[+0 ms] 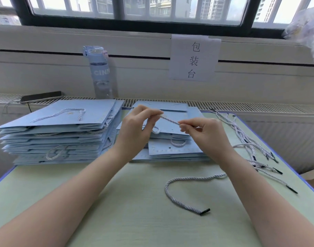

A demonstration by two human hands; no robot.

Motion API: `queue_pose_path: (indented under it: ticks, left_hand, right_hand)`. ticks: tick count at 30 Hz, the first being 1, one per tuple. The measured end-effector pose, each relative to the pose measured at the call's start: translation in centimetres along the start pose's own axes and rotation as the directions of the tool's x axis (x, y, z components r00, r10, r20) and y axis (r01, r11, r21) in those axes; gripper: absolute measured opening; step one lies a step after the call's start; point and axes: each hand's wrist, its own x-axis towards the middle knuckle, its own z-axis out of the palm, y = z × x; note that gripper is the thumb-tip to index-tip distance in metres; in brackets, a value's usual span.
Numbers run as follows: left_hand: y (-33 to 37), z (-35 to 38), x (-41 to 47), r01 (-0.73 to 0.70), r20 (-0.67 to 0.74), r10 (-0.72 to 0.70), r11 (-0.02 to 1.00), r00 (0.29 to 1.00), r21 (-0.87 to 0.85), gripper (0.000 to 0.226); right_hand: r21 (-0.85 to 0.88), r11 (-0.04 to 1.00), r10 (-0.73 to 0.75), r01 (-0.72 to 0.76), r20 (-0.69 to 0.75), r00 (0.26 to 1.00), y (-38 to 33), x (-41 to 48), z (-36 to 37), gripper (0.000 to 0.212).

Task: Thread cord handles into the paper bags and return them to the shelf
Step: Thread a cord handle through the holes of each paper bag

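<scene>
Hands, left point(134, 130), right point(207, 133), on cord point(170, 120); "包装台" sign point(194, 58); "CINN" bottle point(101, 73).

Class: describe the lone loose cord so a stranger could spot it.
Start at the pale green table. Right of centre, one twisted white cord lies curved, black-tipped. Unlike the cords heaped at the right edge, it lies alone.

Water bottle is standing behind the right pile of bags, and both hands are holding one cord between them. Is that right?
Not quite. The head view shows the water bottle standing behind the left pile of bags, not the right pile. The rest is right: the left hand and the right hand are holding one cord between them.
</scene>
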Motion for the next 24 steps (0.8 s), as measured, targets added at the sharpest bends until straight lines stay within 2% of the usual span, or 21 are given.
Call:
queue_pose_path:
  ticks: [4, 8, 10, 13, 16, 18, 19, 21, 23, 24]
  left_hand:
    - [-0.5, -0.7, 0.4, 0.073, -0.103, -0.074, 0.997, 0.992, -0.021, 0.017]
    - [-1.4, -1.3, 0.7, 0.173, -0.186, -0.17, 0.985, 0.968, -0.002, 0.016]
    - [-2.0, -1.1, 0.6, 0.187, -0.151, -0.171, 0.977, 0.974, 0.099, 0.017]
    - [-3.2, -0.7, -0.1, 0.247, -0.017, -0.252, 0.932, 0.968, 0.265, 0.021]
    - [-4.4, -0.5, -0.7, 0.311, 0.093, -0.364, 0.882, 0.927, 0.354, 0.025]
    - [-4.4, -0.4, -0.8, 0.316, 0.128, -0.391, 0.865, 0.912, 0.389, 0.028]
    - [-4.1, -0.5, -0.7, 0.292, 0.129, -0.371, 0.865, 0.92, 0.407, 0.03]
    - [-3.0, -0.7, -0.4, 0.14, 0.123, -0.203, 0.909, 0.972, 0.392, 0.033]
    - [-1.8, -0.7, -0.1, -0.129, 0.198, 0.071, 0.945, 0.978, 0.299, 0.032]
    - [-1.4, -0.5, -0.1, -0.257, 0.276, 0.186, 0.935, 0.943, 0.246, 0.032]
  right_hand:
    - [-0.246, 0.969, -0.004, 0.015, 0.046, 0.999, 0.9, 0.3, -0.5, 0.014]
    - [-0.265, 0.957, 0.125, -0.113, 0.028, 0.992, 1.0, 0.6, -1.5, 0.014]
    - [-0.153, 0.965, 0.222, -0.214, 0.034, 0.975, 0.9, 0.7, -1.7, 0.01]
    - [0.149, 0.913, 0.364, -0.379, 0.119, 0.924, 0.1, 0.5, -1.5, 0.005]
    - [0.385, 0.819, 0.385, -0.426, 0.182, 0.905, -0.4, 0.4, -1.1, 0.009]
    - [0.47, 0.769, 0.382, -0.433, 0.205, 0.901, -0.5, 0.4, -0.9, 0.013]
    - [0.485, 0.758, 0.381, -0.436, 0.213, 0.9, -0.5, 0.4, -0.8, 0.016]
    - [0.475, 0.763, 0.379, -0.438, 0.221, 0.899, -0.4, 0.4, -0.7, 0.019]
    - [0.446, 0.785, 0.372, -0.431, 0.218, 0.903, -0.2, 0.4, -0.6, 0.019]
    - [0.427, 0.801, 0.365, -0.42, 0.207, 0.908, -0.1, 0.3, -0.6, 0.019]
